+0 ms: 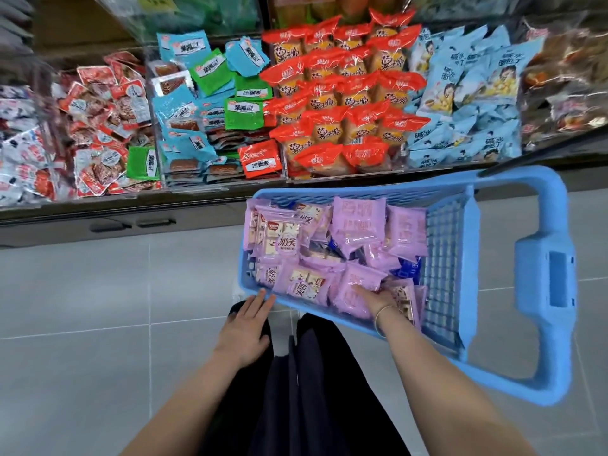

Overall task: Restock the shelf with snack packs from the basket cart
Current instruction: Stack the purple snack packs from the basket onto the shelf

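The blue basket cart (362, 191) stands on the floor against the shelf (131, 207), filled with purple snack packs (358, 225) over a few dark blue ones (409, 268). The right hand (375, 296) lies on a purple pack (352, 302) by the cart's near edge; whether it grasps the pack cannot be told. The left hand (246, 324) reaches the near-left corner, fingers straight and released. The shelf bins hold orange-red packs (345, 93), pale blue packs (467, 93) and green and teal packs (210, 103).
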